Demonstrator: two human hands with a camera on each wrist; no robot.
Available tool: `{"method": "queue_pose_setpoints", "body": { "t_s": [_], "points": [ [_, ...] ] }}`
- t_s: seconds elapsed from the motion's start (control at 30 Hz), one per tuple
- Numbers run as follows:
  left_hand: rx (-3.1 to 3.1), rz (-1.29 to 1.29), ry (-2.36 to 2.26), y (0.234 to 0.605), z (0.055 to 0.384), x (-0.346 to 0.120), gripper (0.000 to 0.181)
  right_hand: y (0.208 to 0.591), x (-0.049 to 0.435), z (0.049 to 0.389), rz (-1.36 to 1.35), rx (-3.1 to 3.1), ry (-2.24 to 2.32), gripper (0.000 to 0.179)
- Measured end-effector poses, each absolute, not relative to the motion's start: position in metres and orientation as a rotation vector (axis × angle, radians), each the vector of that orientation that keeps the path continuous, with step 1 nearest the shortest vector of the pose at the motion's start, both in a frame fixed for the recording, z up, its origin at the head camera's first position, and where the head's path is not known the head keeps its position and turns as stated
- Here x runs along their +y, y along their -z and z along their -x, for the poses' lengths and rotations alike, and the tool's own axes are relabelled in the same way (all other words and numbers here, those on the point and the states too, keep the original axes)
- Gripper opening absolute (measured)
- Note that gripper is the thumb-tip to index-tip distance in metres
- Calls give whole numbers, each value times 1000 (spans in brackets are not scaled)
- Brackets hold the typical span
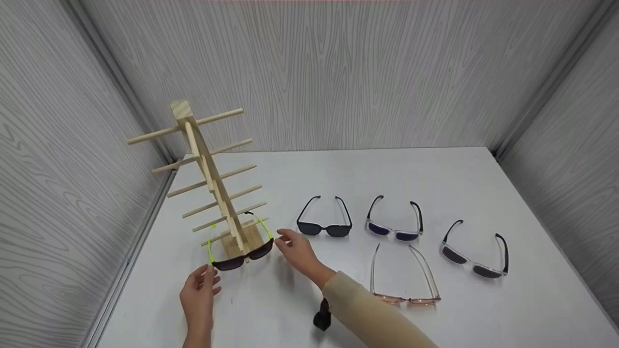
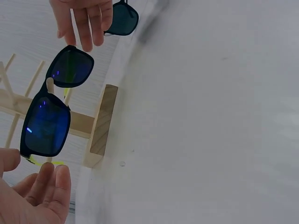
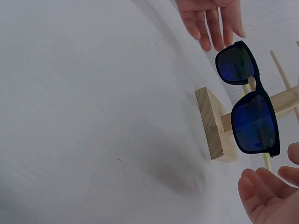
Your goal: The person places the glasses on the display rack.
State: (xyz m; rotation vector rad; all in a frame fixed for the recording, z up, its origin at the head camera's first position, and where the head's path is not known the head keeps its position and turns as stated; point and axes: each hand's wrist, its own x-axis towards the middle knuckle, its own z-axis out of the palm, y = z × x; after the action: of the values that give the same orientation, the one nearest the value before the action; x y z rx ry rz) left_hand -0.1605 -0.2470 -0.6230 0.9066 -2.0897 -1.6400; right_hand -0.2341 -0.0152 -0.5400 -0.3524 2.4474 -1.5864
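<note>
Black-framed sunglasses (image 1: 245, 257) with neon-yellow temples sit on the lowest pegs of a wooden glasses stand (image 1: 205, 159), the short front peg between their dark lenses. In the wrist views those lenses look blue. My left hand (image 1: 199, 292) is at their left corner, fingers loosely bent, thumb very close to the frame; whether it touches cannot be told. Beside the right corner, my right hand (image 1: 301, 251) has relaxed fingers. A small gap separates that hand from the frame in the right wrist view (image 3: 273, 191).
Black sunglasses (image 1: 324, 229), two clear-framed pairs of sunglasses (image 1: 394, 232) (image 1: 474, 263) and pink-framed glasses (image 1: 408, 299) lie unfolded to the right. A small black object (image 1: 322, 316) shows beside the right sleeve. Grey wood-patterned panels (image 1: 338, 72) enclose the white table (image 1: 387, 169).
</note>
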Motion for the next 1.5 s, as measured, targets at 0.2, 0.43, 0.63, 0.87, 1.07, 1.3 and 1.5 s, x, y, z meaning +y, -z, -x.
{"method": "queue_pose_setpoints", "body": {
  "t_s": [0.2, 0.43, 0.63, 0.87, 1.07, 1.3, 1.5],
  "points": [
    [-2123, -991, 1719, 567, 133, -220, 53, 547, -2, 228, 269, 2400, 1612, 36],
    [-2173, -1016, 1747, 584, 133, -213, 47, 543, 14, 218, 214, 2289, 1713, 37],
    [-2171, -1066, 1865, 578, 126, -205, 45, 542, 25, 210, 175, 2207, 1760, 37],
    [-2131, -1068, 1919, 570, 124, -193, 37, 537, 35, 204, 151, 2114, 1870, 37],
    [-2155, -1066, 1965, 572, 127, -183, 37, 537, 50, 202, 162, 2109, 1922, 34],
    [-2179, -1019, 1996, 572, 131, -171, 37, 538, 68, 202, 173, 2155, 1921, 31],
    [-2207, -954, 2020, 572, 133, -161, 31, 532, 84, 199, 203, 2249, 1911, 30]
  ]
}}
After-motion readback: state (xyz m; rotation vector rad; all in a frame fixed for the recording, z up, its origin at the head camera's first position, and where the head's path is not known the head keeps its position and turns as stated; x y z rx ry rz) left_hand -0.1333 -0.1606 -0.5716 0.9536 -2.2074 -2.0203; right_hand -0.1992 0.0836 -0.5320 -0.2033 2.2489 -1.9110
